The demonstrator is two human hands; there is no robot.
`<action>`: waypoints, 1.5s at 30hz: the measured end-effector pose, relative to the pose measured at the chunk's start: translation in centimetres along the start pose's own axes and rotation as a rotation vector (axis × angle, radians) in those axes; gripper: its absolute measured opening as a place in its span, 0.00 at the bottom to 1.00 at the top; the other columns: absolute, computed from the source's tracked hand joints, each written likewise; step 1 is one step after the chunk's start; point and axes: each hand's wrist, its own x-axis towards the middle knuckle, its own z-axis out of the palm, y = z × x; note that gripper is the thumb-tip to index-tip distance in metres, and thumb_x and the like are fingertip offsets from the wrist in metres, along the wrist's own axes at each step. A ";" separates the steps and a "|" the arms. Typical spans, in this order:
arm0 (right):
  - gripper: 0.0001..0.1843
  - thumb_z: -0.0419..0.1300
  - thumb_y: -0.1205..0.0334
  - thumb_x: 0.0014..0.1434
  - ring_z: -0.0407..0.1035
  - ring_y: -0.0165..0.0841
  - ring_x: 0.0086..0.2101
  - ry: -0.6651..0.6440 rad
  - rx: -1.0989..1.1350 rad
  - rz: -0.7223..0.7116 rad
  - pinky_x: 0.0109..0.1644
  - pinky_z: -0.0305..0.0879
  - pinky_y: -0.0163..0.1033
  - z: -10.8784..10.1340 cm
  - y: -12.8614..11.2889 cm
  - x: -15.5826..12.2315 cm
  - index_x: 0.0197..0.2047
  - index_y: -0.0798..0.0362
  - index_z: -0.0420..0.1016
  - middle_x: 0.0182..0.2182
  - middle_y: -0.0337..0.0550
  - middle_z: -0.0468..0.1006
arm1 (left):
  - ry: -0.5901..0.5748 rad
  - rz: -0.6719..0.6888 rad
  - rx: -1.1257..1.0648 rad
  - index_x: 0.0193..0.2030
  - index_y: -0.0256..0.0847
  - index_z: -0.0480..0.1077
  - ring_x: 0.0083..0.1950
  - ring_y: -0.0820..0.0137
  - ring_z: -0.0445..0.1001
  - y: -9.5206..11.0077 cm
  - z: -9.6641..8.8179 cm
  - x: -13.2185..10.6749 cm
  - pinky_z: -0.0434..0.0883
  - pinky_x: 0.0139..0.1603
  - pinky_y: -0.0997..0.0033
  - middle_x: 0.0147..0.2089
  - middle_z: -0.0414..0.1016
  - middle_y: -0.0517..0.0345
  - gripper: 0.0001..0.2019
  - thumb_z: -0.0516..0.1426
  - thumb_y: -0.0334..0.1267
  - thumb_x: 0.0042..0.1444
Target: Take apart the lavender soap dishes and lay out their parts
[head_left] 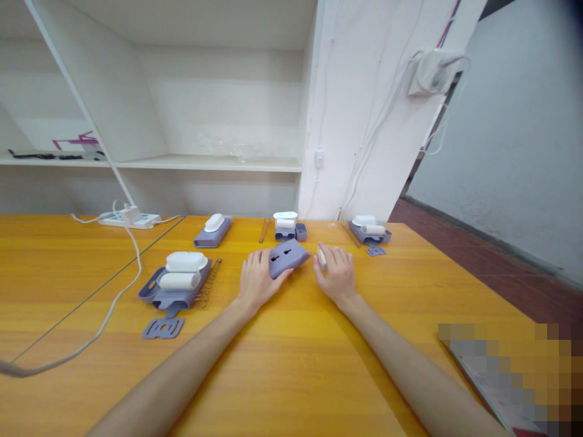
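Note:
In the middle of the table, my left hand (pixel 259 279) is closed on a purple-grey plastic housing (pixel 289 257), tilted so that two dark keyhole-shaped slots show. My right hand (pixel 336 273) curls its fingers around a small white piece (pixel 322 258), mostly hidden by the fingers; its kind cannot be made out. A narrow gap separates the two hands. Just behind the housing stands a similar grey part with a white roller and white oval cap (pixel 285 216). Beside it sits a small grey box (pixel 301 231).
Grey part sets with white pieces stand at left (pixel 180 282), back left (pixel 213 232) and back right (pixel 371 229). Springs (pixel 210 282) and flat slotted plates (pixel 163 328) lie beside some. A white cable (pixel 119 297) runs from a power strip (pixel 130 218). White shelving (pixel 214 162) rises behind.

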 end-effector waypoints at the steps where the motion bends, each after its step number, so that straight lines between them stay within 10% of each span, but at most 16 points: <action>1: 0.23 0.50 0.56 0.61 0.62 0.43 0.48 -0.006 0.051 -0.014 0.53 0.54 0.48 0.1 -0.6 -0.2 0.56 0.55 0.66 0.45 0.52 0.73 | 0.028 0.014 -0.028 0.53 0.40 0.60 0.50 0.56 0.66 0.0 -0.1 0.0 0.64 0.50 0.57 0.49 0.68 0.46 0.27 0.56 0.56 0.52; 8: 0.26 0.57 0.49 0.56 0.69 0.37 0.34 -0.005 0.652 0.367 0.40 0.66 0.42 1.1 -3.6 -1.3 0.56 0.50 0.64 0.36 0.44 0.75 | 0.139 0.083 -0.191 0.52 0.42 0.58 0.53 0.56 0.65 1.0 -0.3 -0.5 0.63 0.54 0.54 0.52 0.65 0.45 0.26 0.59 0.51 0.51; 18: 0.36 0.63 0.53 0.52 0.71 0.35 0.43 0.009 1.232 0.663 0.46 0.69 0.41 1.8 -2.8 -0.5 0.60 0.49 0.55 0.45 0.44 0.74 | 0.035 0.046 -0.404 0.48 0.42 0.62 0.53 0.60 0.65 3.2 -0.6 -1.3 0.64 0.55 0.57 0.50 0.66 0.48 0.19 0.59 0.46 0.52; 27: 0.38 0.64 0.54 0.51 0.74 0.36 0.37 -0.131 1.357 0.639 0.43 0.71 0.43 1.1 -3.6 -0.3 0.61 0.48 0.53 0.37 0.41 0.78 | -0.501 -0.505 -1.373 0.55 0.40 0.57 0.36 0.66 0.77 1.3 0.7 0.2 0.73 0.36 0.66 0.41 0.76 0.50 0.28 0.61 0.49 0.51; 37: 0.31 0.67 0.56 0.47 0.72 0.37 0.43 -0.341 1.223 0.468 0.48 0.69 0.44 1.7 -3.9 -0.8 0.54 0.50 0.67 0.46 0.45 0.76 | -0.156 -0.776 -1.616 0.49 0.46 0.57 0.44 0.66 0.76 -0.4 1.5 1.3 0.76 0.42 0.60 0.51 0.71 0.53 0.27 0.65 0.43 0.46; 45: 0.32 0.63 0.57 0.52 0.69 0.35 0.40 -0.316 0.952 0.346 0.42 0.68 0.41 1.9 -3.4 -0.9 0.60 0.48 0.64 0.49 0.44 0.74 | -0.059 -0.718 -1.608 0.50 0.47 0.55 0.51 0.66 0.72 0.1 1.6 1.1 0.75 0.46 0.59 0.55 0.68 0.52 0.29 0.66 0.41 0.45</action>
